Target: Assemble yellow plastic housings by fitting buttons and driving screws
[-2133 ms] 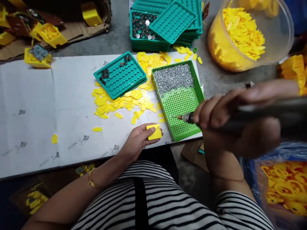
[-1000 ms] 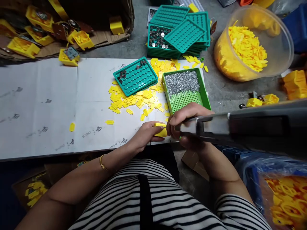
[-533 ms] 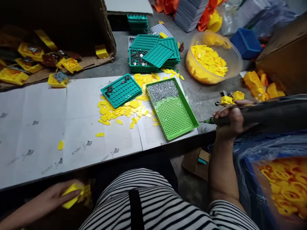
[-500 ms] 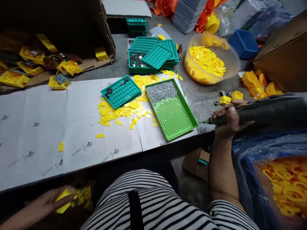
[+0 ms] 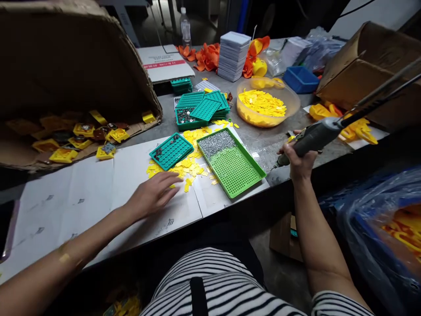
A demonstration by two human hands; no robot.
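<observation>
My right hand (image 5: pixel 299 162) is wrapped round a dark electric screwdriver (image 5: pixel 312 137), its bit pointing left near the table edge. My left hand (image 5: pixel 156 193) reaches over the white board with fingers stretched out and slightly apart, at the near side of the scattered flat yellow plastic pieces (image 5: pixel 189 166). I see nothing held in it, though the undersides of the fingers are hidden. Beyond it lies a teal tray (image 5: pixel 172 151) with a few small dark parts. Between the hands sits a green perforated tray (image 5: pixel 238 173) with many small silver screws (image 5: pixel 217 142) at its far end.
A tipped cardboard box (image 5: pixel 66 66) with yellow assemblies (image 5: pixel 64 155) stands on the left. Stacked teal trays (image 5: pixel 205 109), a clear bowl of yellow pieces (image 5: pixel 263 105) and a blue bin (image 5: pixel 301 80) stand farther back. Yellow assemblies (image 5: pixel 123 306) also lie below the table edge.
My left hand has let go of the yellow assembly below the table edge and moved up over the board. My right hand keeps the screwdriver, now more fully in view. The view has tilted up.
</observation>
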